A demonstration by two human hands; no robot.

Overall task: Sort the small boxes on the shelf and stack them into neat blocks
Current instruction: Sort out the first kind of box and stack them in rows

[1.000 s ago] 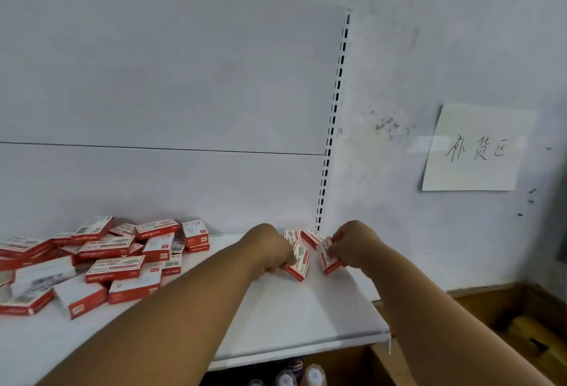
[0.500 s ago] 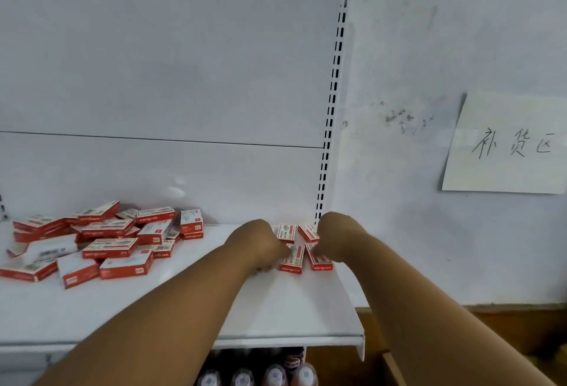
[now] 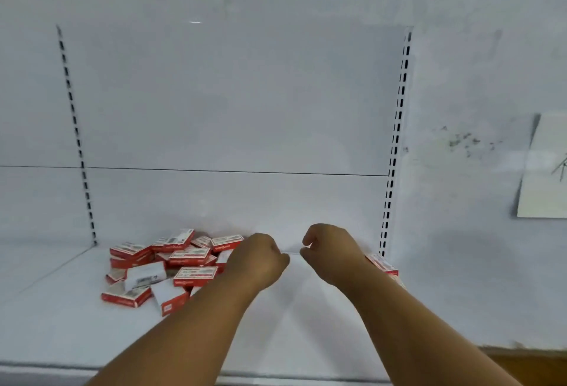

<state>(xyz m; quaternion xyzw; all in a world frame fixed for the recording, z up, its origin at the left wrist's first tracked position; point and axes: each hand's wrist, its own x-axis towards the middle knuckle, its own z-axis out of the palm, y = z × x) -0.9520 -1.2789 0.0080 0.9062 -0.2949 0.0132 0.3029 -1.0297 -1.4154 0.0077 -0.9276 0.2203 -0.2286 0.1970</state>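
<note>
A loose pile of small red-and-white boxes (image 3: 184, 263) lies at the back left of the white shelf (image 3: 306, 318). My left hand (image 3: 260, 260) hovers at the pile's right edge with its fingers curled into a fist; no box shows in it, and its palm side is hidden. My right hand (image 3: 331, 250) is a little to the right, fingers loosely curled, thumb and forefinger apart, holding nothing. A few red boxes (image 3: 382, 264) lie at the shelf's back right corner, partly hidden behind my right forearm.
The shelf's back panel has slotted uprights on the left (image 3: 76, 140) and right (image 3: 395, 140). A paper note (image 3: 546, 171) hangs on the wall at the right. The shelf's front edge (image 3: 276, 378) runs along the bottom.
Both hands have let go of the boxes at the right corner and moved left to the shelf's middle. The view has swung left, bringing the pile closer to centre.
</note>
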